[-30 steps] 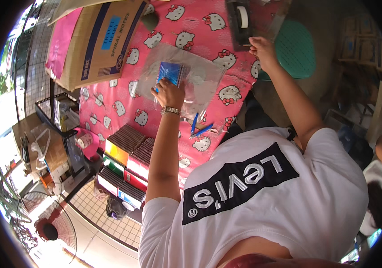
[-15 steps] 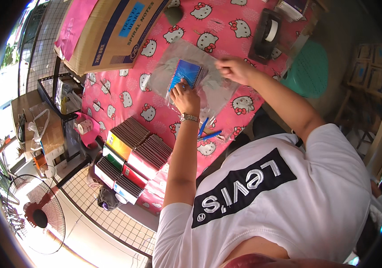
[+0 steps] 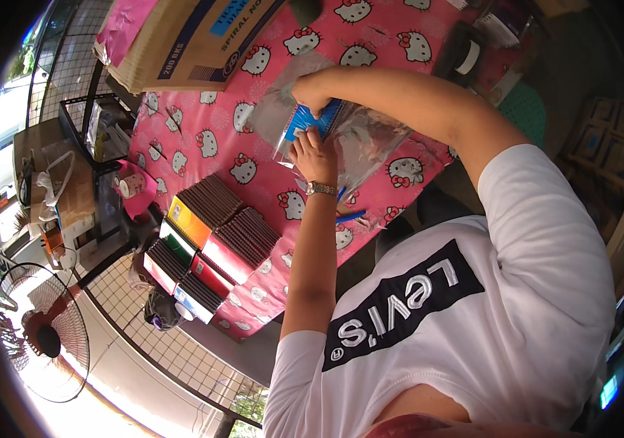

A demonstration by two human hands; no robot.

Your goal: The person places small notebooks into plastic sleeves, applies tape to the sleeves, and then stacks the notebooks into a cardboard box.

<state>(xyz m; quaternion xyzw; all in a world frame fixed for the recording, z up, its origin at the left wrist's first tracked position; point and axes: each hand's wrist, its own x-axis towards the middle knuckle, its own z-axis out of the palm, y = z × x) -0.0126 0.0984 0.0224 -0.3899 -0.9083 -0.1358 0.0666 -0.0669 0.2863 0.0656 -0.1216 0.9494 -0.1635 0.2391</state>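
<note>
A blue spiral notebook (image 3: 299,125) lies on a clear plastic sheet (image 3: 374,146) on the pink table. My left hand (image 3: 314,153), with a metal-band watch at the wrist, rests its fingers on the notebook's near part. At the notebook's far end is my right hand (image 3: 315,90), its fingers curled in and its thumb down on the cover. Whether plastic is pinched in the right fingers is hidden. My right forearm passes over the sheet. A blue pen-like tool (image 3: 350,217) lies near the table's edge.
Stacks of spiral notebooks (image 3: 213,241) stand at the table's left front. A large cardboard box (image 3: 180,44) takes up the far left. A black tape dispenser (image 3: 458,58) sits at the far right, beside a green stool (image 3: 523,109). A fan (image 3: 45,339) stands lower left.
My right hand has swung left from beside the sheet to the notebook's far end. The left hand stays on the notebook. The whole view has shifted slightly.
</note>
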